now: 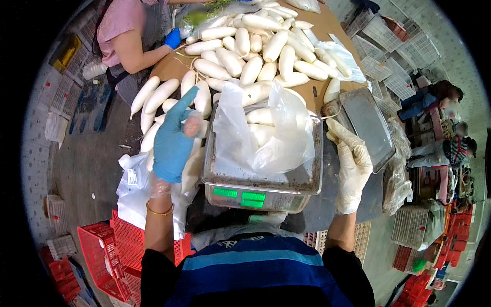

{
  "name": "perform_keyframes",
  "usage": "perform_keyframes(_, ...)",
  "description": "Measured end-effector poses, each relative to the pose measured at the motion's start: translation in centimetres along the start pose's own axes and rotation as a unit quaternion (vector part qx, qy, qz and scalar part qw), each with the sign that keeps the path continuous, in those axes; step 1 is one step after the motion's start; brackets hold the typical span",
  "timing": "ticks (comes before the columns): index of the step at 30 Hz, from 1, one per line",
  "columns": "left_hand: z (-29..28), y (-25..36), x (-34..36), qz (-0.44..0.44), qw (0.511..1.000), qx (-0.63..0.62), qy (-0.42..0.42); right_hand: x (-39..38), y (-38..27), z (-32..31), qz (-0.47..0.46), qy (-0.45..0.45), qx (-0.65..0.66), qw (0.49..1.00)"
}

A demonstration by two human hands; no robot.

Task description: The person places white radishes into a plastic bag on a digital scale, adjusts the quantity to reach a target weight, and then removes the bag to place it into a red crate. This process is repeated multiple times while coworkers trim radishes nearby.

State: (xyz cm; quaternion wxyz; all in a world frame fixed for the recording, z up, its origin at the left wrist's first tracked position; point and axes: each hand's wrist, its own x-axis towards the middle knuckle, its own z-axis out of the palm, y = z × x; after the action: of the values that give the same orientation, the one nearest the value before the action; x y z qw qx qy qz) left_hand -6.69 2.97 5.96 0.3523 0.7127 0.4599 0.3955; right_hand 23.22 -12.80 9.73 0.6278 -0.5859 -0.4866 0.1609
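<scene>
Closest to me, at the bottom of the frame, is my blue shirt, with a red crate at lower left and some white plastic bags just above it. My left hand, in a blue glove left of centre, has its forefinger stretched upward, and I see nothing gripped in it. My right hand, in a pale glove right of centre, has its fingers loosely bent with nothing showing between them, its tips near the right edge of the scale. In the middle of the frame, the scale carries a clear plastic bag with several white radishes in it, and the green display on its front is lit. As I judge it, this bag is at least partly filled and resting on the scale, but its top looks untied. Right of the scale lies a metal tray. Beyond, at the top of the frame, a big radish pile covers much of the table, so most of the lot seems left to do. Farther off, a co-worker stands at upper left, and white crates are stacked at upper right.
</scene>
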Motion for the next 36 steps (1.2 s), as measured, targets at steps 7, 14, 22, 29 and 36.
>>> perform_keyframes(7,5.9,1.6,1.8,0.08,0.971,0.163,-0.158,5.0,0.1,6.1,-0.078,-0.078,-0.044,0.993)
perform_keyframes(14,7.3,-1.2,-0.4,0.058,0.986,0.062,-0.141,14.2,9.2,11.9,-0.052,-0.288,-0.321,0.901)
perform_keyframes(22,8.2,0.4,3.9,-0.014,0.989,0.121,-0.081,16.5,18.4,16.2,-0.18,-0.49,-0.543,0.658)
perform_keyframes(29,12.2,-4.5,5.4,0.012,0.969,0.207,-0.134,16.2,13.7,12.9,-0.344,-0.343,-0.618,0.619)
perform_keyframes(36,5.8,-0.8,1.6,-0.01,0.943,-0.325,0.075,12.9,3.2,9.3,-0.354,-0.34,-0.578,0.653)
